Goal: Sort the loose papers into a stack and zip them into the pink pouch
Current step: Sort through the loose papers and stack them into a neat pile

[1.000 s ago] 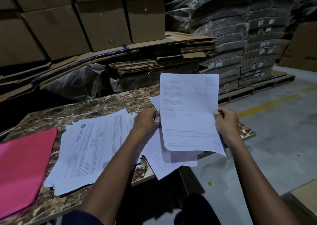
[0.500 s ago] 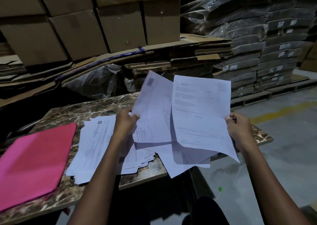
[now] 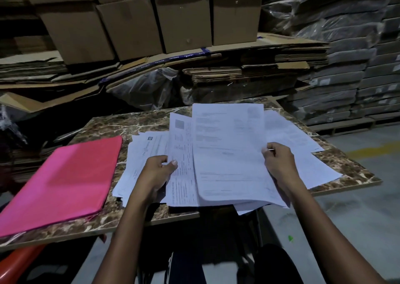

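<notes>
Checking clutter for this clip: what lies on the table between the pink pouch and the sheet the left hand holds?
In the head view, a spread pile of loose papers lies between the pink pouch and the left hand; a narrow strip of marble table shows beside the pouch.

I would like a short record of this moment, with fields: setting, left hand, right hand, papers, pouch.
setting: marble-pattern table, cardboard boxes stacked behind
left hand: left hand grips a printed sheet at its left edge
right hand: right hand grips the top sheet at its right edge
papers: loose papers spread unevenly on the table, not yet one stack
pouch: pink pouch lies flat at the left, apart from the papers
</notes>
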The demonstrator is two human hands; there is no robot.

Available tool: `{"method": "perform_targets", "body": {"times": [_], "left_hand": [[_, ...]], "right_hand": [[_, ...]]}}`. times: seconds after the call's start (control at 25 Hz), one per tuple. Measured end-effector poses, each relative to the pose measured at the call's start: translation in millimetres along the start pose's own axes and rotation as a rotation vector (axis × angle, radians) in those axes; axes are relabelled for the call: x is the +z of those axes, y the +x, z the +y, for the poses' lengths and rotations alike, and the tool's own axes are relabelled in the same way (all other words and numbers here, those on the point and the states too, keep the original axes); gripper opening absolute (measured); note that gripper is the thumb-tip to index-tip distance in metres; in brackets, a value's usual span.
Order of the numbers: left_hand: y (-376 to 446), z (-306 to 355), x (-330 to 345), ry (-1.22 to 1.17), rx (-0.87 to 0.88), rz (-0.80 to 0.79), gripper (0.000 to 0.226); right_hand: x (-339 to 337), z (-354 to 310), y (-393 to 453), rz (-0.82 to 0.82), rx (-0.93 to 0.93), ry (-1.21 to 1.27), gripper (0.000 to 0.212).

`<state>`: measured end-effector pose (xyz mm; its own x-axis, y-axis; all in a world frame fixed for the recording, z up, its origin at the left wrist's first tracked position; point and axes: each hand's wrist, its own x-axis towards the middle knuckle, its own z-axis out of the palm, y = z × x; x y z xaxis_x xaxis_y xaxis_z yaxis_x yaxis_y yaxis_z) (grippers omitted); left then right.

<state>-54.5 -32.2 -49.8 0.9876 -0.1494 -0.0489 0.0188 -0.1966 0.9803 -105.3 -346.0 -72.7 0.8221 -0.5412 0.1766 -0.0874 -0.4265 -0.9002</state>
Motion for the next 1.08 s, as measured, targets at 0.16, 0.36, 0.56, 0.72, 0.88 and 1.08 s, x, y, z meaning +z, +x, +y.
{"method": "perform_targets", "body": {"times": [0.16, 0.36, 0.56, 0.72, 0.88, 1.08], "left_hand": [[0.3, -11.0, -2.2, -0.133, -0.124, -0.005, 0.033], [-3.9, -8.6, 4.3, -0.085, -0.092, 0.044, 0.052], [-3.2, -10.1, 8.7, 0.013, 0.076, 0.076, 0.006], [-4.9, -13.0, 2.9, -0.088, 0.148, 0.095, 0.013], [-11.2, -6.3, -7.4, -0.257, 0.146, 0.138, 0.01], [-14.6, -2.3, -18.7, -0.314, 0.174, 0.207, 0.022]], "right_hand": [[25.8, -14.6, -4.0, -0.03, -0.008, -0.078, 0.028], [37.2, -31.1, -8.1, -0.177, -0.022, -0.201, 0.026], [35.5, -44.3, -12.3, -0.237, -0.067, -0.202, 0.042], [37.4, -45.6, -14.3, -0.268, -0.073, -0.098, 0.043], [44.8, -48.9, -15.5, -0.24, -0.031, 0.091, 0.044], [60.9, -52.6, -27.5, -0.195, -0.034, 0.402, 0.045]]}}
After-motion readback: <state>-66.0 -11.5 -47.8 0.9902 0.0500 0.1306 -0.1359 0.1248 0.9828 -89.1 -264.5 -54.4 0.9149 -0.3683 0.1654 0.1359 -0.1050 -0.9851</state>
